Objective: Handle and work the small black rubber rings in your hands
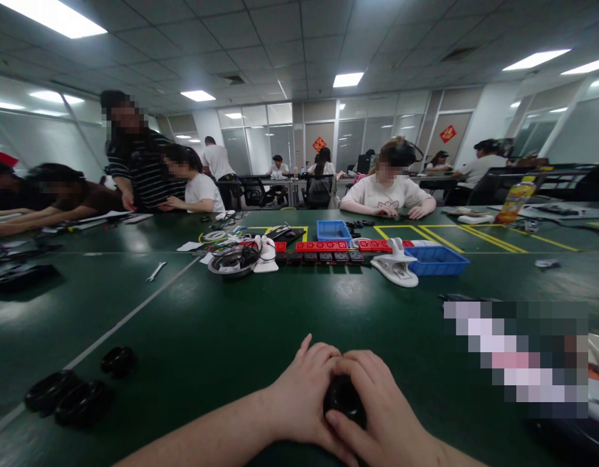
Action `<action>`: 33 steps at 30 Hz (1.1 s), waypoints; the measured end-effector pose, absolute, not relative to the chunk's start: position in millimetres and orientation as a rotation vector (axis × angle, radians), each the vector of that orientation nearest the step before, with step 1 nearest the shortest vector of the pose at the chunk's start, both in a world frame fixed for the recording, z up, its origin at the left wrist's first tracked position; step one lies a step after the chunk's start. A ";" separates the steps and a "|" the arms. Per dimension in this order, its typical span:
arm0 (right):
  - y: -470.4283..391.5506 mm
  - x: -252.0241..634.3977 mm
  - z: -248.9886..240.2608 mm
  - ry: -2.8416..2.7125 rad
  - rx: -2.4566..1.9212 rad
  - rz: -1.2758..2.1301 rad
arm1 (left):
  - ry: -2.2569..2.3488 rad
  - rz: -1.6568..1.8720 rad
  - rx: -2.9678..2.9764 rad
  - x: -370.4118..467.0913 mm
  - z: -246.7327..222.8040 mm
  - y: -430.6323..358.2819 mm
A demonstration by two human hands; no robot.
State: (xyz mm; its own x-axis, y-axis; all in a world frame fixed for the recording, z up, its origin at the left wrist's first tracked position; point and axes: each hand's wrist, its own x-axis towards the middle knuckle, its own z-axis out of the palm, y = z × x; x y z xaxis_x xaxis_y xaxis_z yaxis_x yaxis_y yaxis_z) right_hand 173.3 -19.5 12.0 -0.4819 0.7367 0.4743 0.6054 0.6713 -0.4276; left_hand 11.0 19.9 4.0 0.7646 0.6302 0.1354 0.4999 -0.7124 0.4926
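Note:
Both of my hands are wrapped round a glossy black ring-shaped object [345, 397] at the bottom middle of the head view. My left hand [304, 386] grips its left side, with one finger sticking up. My right hand [377, 395] curls over its top and right side, thumb across the front. Fingers cover much of the object, so its exact kind cannot be made out. Off to the left on the green table [222, 350] lie similar black ring-shaped pieces: one alone [118, 360], and a touching pair [69, 397] nearer the edge.
Ahead stand a red power strip [321, 246], a metal bowl of cables [234, 261], white clamp stands [395, 263] and blue bins [435, 261]. A wrench [156, 272] lies at left. A pixelated area covers the right. Across the table sits a person [389, 188]; others work around.

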 end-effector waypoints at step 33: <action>-21.8 175.2 29.4 -2.494 -0.500 0.358 | 0.630 0.482 2.582 5.9 -9.4 36.0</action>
State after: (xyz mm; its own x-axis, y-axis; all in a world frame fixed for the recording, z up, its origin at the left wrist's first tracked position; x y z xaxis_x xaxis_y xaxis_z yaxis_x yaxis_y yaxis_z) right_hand 175.2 -21.8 29.4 -0.7707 0.4236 0.4760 0.2725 0.8944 -0.3547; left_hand 5.9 36.0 -9.4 0.8357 0.5008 0.2255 0.3488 -0.8010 0.4866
